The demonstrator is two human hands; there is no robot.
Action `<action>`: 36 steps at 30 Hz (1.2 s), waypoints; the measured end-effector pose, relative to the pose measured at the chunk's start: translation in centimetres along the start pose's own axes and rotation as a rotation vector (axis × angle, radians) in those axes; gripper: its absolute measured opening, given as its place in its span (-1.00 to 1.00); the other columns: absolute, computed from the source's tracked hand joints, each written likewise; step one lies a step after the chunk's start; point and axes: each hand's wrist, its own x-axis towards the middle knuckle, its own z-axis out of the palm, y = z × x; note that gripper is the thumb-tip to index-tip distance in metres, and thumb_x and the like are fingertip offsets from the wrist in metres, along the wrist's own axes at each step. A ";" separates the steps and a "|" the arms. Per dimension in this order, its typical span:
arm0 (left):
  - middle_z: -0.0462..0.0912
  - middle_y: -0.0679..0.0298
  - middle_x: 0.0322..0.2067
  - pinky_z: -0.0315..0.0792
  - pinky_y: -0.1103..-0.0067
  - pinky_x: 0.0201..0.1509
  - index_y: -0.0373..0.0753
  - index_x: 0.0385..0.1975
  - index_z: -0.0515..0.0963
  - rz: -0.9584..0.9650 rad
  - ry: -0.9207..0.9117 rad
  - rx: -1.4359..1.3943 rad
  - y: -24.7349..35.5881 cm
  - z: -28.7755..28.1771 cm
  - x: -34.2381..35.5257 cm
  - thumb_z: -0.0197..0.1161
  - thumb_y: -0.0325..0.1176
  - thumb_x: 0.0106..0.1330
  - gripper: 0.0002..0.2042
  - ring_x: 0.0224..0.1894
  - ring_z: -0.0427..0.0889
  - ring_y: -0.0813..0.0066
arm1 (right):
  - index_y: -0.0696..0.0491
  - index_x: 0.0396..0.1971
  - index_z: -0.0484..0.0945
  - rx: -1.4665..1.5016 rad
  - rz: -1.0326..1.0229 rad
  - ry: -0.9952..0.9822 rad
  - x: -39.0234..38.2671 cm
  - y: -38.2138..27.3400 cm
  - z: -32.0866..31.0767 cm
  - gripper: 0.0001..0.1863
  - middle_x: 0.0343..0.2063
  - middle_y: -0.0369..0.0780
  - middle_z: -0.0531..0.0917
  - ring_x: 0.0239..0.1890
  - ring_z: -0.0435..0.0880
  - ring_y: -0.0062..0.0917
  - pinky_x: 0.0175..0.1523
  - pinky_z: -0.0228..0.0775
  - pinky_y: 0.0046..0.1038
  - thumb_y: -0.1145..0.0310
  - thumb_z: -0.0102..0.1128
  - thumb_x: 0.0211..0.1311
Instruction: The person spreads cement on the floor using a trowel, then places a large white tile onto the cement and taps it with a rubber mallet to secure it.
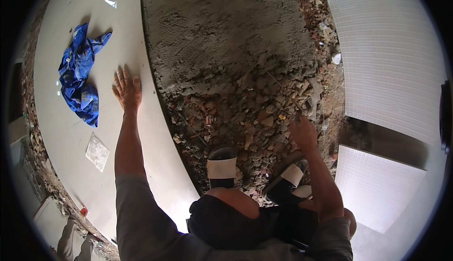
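My left hand [126, 89] rests flat on a large pale floor tile [141, 152], fingers spread, near the tile's right edge. Left of it, a crumpled blue cloth [78, 79] with pale stains lies on the same tile. A whitish diamond-shaped patch [97, 152] shows below the cloth; whether it is a loose piece or a reflection is unclear. Over the broken rubble [247, 114], my right hand [303, 133] hangs with its fingers curled in. Anything inside that hand is too small and dark to make out.
Smoothed grey mortar [226, 29] stretches ahead between the laid tile and the rubble. On the right are two pale tiles with gridded faces, a far one [387, 58] and a near one [377, 185]. My sandalled foot [222, 169] stands on rubble. Someone's trouser legs [67, 239] show lower left.
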 end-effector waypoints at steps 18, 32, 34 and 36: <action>0.54 0.08 0.02 0.38 0.46 0.15 -0.40 0.07 0.44 -0.236 -0.166 -0.977 1.7 -10.1 -21.1 -0.16 -0.34 0.49 -0.66 0.04 0.56 0.30 | 0.16 -0.25 0.53 -0.375 -0.111 -0.405 -5.7 8.0 -13.6 -0.54 -0.35 0.05 0.63 -0.22 0.61 -0.06 -0.09 0.41 -0.13 0.02 0.13 0.12; 0.56 0.06 0.03 0.30 0.44 0.22 -0.35 0.29 0.15 0.316 -0.361 -0.980 15.0 -14.0 -5.0 -0.22 -0.23 0.50 -0.54 0.10 0.52 0.28 | 0.19 -0.15 0.53 0.243 0.753 -0.069 -33.5 18.6 -20.6 -0.57 -0.31 0.04 0.64 -0.24 0.67 -0.37 -0.13 0.47 -0.39 0.13 0.19 0.14; 0.53 0.04 0.05 0.29 0.43 0.24 -0.37 0.29 0.15 0.384 -0.410 -0.944 17.5 -13.8 -5.2 -0.24 -0.19 0.49 -0.52 0.10 0.53 0.25 | 0.17 -0.05 0.52 0.114 0.815 0.100 -37.5 17.9 -24.5 -0.56 -0.23 0.01 0.63 -0.14 0.62 -0.43 -0.06 0.43 -0.46 0.18 0.21 0.16; 0.52 0.02 0.06 0.31 0.43 0.23 -0.37 0.29 0.14 0.452 -0.463 -0.956 19.1 -13.4 -5.9 -0.24 -0.18 0.49 -0.51 0.10 0.53 0.25 | 0.11 -0.02 0.54 0.441 1.022 0.210 -41.4 17.6 -27.4 -0.59 -0.19 -0.10 0.65 -0.21 0.64 -0.49 -0.10 0.45 -0.47 0.25 0.24 0.15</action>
